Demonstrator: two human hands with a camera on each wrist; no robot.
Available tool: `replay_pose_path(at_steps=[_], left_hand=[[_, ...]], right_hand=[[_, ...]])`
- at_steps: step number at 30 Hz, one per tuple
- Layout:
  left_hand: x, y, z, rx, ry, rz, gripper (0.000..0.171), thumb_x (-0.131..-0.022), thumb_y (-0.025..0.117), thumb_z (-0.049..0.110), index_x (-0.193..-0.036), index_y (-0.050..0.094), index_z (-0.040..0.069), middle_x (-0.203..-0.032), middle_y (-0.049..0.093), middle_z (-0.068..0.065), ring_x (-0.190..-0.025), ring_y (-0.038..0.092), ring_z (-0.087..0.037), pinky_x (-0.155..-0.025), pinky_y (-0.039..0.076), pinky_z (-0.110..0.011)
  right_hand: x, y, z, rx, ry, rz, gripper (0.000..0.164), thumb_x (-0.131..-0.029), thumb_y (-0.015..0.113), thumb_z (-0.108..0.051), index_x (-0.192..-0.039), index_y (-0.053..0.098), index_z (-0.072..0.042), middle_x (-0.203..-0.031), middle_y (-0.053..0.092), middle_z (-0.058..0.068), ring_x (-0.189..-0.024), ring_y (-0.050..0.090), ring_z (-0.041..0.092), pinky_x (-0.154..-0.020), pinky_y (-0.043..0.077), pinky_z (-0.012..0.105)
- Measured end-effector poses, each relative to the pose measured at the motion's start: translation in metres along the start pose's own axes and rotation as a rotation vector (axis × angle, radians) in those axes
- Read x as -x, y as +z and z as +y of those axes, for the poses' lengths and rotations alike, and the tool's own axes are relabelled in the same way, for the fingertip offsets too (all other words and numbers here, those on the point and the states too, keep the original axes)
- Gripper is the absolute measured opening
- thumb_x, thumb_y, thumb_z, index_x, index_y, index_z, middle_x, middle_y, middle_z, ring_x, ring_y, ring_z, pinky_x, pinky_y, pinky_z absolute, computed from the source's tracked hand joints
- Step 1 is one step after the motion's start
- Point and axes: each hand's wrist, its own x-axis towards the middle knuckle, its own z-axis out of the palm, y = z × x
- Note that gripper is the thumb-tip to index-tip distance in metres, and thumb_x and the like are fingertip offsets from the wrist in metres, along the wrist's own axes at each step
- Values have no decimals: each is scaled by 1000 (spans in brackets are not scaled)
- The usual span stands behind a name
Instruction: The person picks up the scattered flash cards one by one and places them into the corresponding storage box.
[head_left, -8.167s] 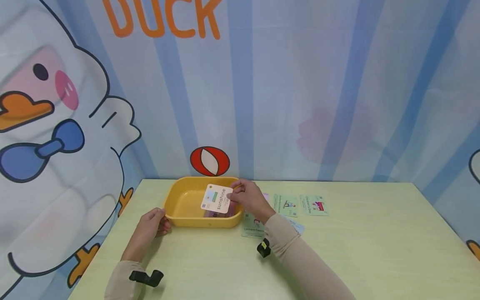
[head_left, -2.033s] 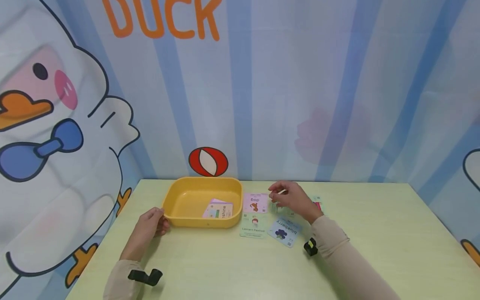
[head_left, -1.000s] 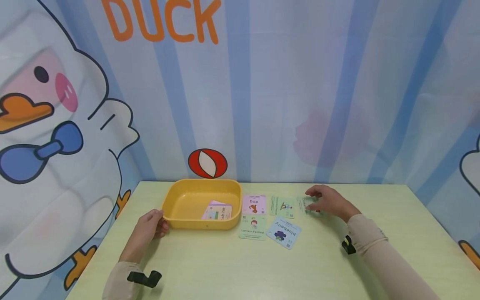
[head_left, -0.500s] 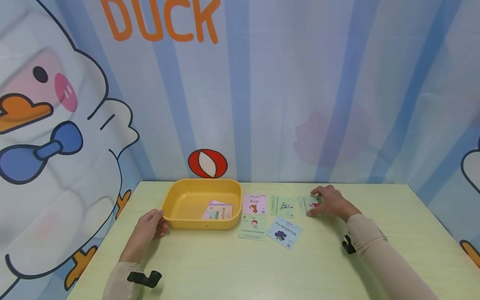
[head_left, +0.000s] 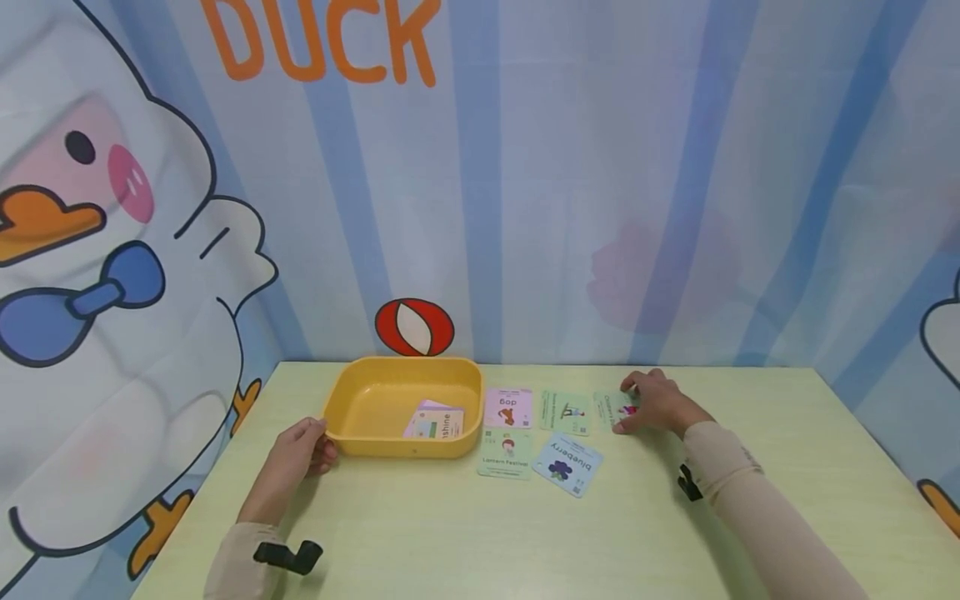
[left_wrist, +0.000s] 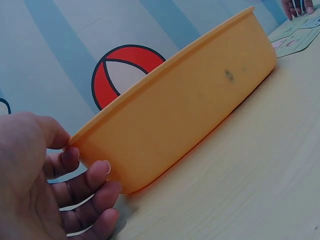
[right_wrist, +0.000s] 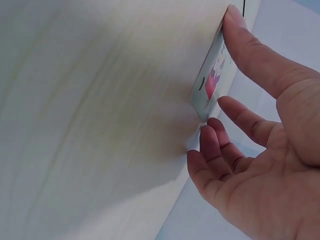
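My left hand (head_left: 296, 450) pinches the near left corner rim of a yellow plastic tray (head_left: 375, 447), thumb on the rim and other fingers curled beside the wall. My right hand (head_left: 660, 403) spans a green Children's Day card (head_left: 609, 408) at the right end of the cards; thumb and fingertips are at opposite edges. In the right wrist view the thumb presses one end of this card (right_wrist: 212, 80) and the curled fingers are by its other end. Part of the card is hidden by the hand. Inside the tray lie a "sunshine" card (head_left: 447, 423) and a purple card under it.
Right of the tray lie a pink dog card (head_left: 508, 408), a green Lantern Festival card (head_left: 506, 454), another green card (head_left: 566, 413) and a tilted blueberry card (head_left: 567, 464). The pale table (head_left: 450, 533) meets a printed duck curtain (head_left: 555, 208) at its back edge.
The sunshine card went from my right hand into the tray. My right hand then moved right across the cards to the Children's Day card, its thumb settling at the near edge. My left hand stayed.
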Motion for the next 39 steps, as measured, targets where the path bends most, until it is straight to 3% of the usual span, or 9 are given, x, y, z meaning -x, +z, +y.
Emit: replay_pose_path(at_steps=[22,32,39], left_hand=[[0,1,2,-12,-3,-3,35,-110,37,33,-105,53,3,-90,60,-5,-83,58,-19,-73,52,-25],[2,0,0,-2,21,-4,35,-110,38,34,-105,53,2,-88,60,-5,-82,58,-18,-73,53,-26],[1,0,1,-6,0,-5,35,-110,38,33,-105,54,2,-89,59,-5,-82,57,-19,-73,52,-27]], right_hand=[[-6,-3,-2,25,33,-35,75,-71,93,-32,-128,54,-2,-128,43,27,-116,44,44,-98,42,58],[-5,-3,-3,43,10,-17,74,-70,94,-32,-125,56,0,-126,44,27,-114,43,45,-97,42,58],[-5,-3,-2,43,-1,-17,77,-70,94,-33,-126,55,2,-127,43,28,-114,42,46,-98,42,59]])
